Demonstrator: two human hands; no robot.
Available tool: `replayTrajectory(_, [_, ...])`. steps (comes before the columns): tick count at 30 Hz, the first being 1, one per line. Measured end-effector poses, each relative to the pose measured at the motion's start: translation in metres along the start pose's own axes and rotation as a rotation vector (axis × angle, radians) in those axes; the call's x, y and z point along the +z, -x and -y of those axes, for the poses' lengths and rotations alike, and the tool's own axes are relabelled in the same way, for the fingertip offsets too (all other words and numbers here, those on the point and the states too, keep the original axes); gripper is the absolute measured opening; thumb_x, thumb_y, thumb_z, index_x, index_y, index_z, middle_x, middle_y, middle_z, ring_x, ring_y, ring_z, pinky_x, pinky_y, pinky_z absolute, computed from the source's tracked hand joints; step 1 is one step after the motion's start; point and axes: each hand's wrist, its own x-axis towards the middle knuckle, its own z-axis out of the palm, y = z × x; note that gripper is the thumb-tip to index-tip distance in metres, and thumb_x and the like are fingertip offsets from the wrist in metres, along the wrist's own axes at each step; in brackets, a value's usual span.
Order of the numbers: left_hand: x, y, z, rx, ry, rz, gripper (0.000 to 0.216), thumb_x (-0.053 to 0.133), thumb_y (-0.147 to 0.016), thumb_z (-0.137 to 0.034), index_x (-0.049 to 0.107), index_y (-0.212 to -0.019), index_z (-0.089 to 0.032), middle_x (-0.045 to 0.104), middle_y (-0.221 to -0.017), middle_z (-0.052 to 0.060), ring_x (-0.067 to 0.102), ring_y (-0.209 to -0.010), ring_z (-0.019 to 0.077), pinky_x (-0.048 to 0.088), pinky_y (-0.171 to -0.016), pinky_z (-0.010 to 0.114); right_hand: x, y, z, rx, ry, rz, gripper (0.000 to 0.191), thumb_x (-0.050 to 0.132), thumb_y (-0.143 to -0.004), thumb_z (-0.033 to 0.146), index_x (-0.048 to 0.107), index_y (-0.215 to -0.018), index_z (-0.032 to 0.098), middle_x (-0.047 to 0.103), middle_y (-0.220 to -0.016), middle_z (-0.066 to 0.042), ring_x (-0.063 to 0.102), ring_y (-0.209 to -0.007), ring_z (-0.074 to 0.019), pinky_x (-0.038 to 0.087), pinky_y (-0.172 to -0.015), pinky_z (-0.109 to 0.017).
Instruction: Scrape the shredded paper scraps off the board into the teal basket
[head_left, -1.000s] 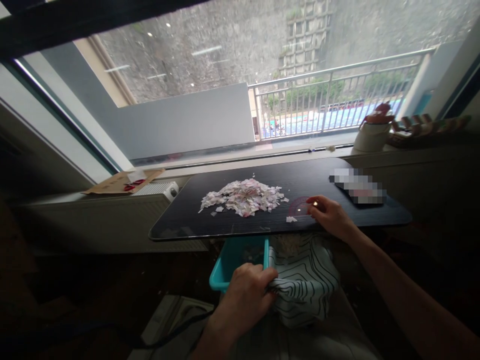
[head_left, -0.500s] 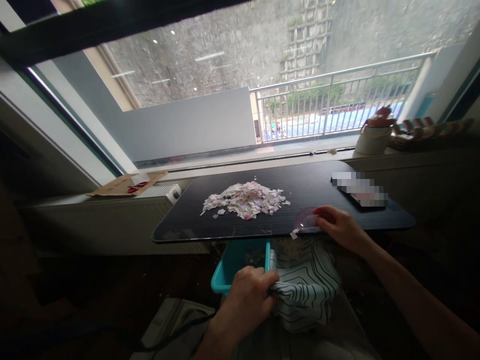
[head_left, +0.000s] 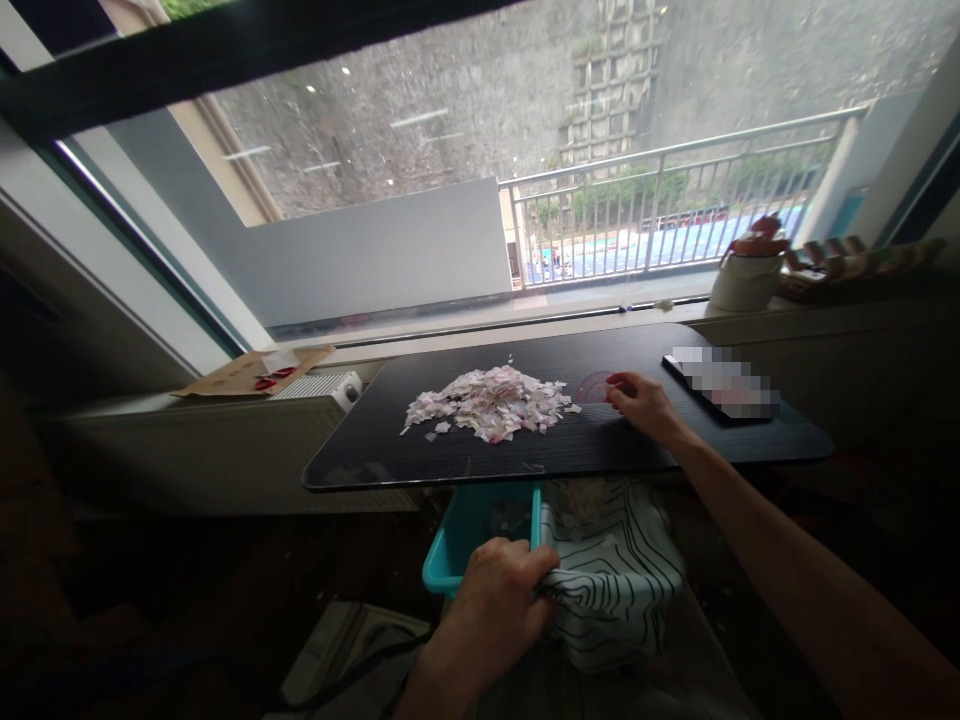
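My right hand (head_left: 643,405) pinches a clear, rounded plastic protractor (head_left: 592,388) with a pinkish rim, low over the black tabletop (head_left: 420,460). Just left of it lies a heap of torn paper scraps (head_left: 491,402), white with pink touches. Closer to me, below the table's front edge, my left hand (head_left: 510,590) is closed on the edge of a white cloth (head_left: 615,600) with black wavy lines. Paper bits lie in the cloth's hollow, partly under the table edge. Beside that hand is a teal plastic bin (head_left: 450,545), its far part hidden by the table.
A phone-like slab (head_left: 720,385), its face blurred out, lies on the table's right side. On the sill stand a white pot (head_left: 746,280) and a tray of rolled items (head_left: 847,262). At left, brown cardboard (head_left: 225,375) with red-handled scissors (head_left: 274,379) rests by a radiator (head_left: 315,385).
My right hand has moved left and farther in over the table with the protractor. The scraps at the front edge have gone from there. My left hand keeps its hold on the cloth.
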Motion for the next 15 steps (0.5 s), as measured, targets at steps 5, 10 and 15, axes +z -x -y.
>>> replayTrajectory(5, [0.0, -0.001, 0.0, 0.012, -0.018, 0.006, 0.011, 0.057, -0.08, -0.019, 0.061, -0.088, -0.023, 0.06, -0.076, 0.0, 0.054, -0.074, 0.0187, 0.034, -0.067, 0.029, -0.019, 0.019, 0.002, 0.051, 0.061, 0.076, 0.023, 0.061, -0.071, 0.032, 0.065, -0.088, 0.016, 0.069, -0.073, -0.006, 0.062, -0.059, -0.0165, 0.05, -0.059, -0.03])
replayTrajectory(10, [-0.001, -0.001, -0.001, 0.009, -0.044, 0.013, 0.008, 0.056, -0.08, -0.019, 0.061, -0.086, -0.022, 0.06, -0.076, 0.0, 0.054, -0.074, 0.0188, 0.034, -0.066, 0.029, -0.018, 0.022, 0.012, -0.012, 0.021, 0.088, 0.024, 0.058, -0.075, 0.034, 0.064, -0.092, 0.018, 0.068, -0.07, -0.004, 0.06, -0.057, -0.0152, 0.049, -0.057, -0.028])
replayTrajectory(15, [-0.001, 0.001, -0.001, -0.007, -0.021, 0.013, 0.011, 0.056, -0.08, -0.017, 0.062, -0.087, -0.023, 0.06, -0.076, 0.0, 0.055, -0.075, 0.0186, 0.035, -0.067, 0.028, -0.007, 0.013, 0.01, -0.047, 0.145, 0.029, 0.021, 0.058, -0.075, 0.031, 0.065, -0.089, 0.018, 0.069, -0.074, -0.005, 0.063, -0.068, -0.0172, 0.05, -0.067, -0.03])
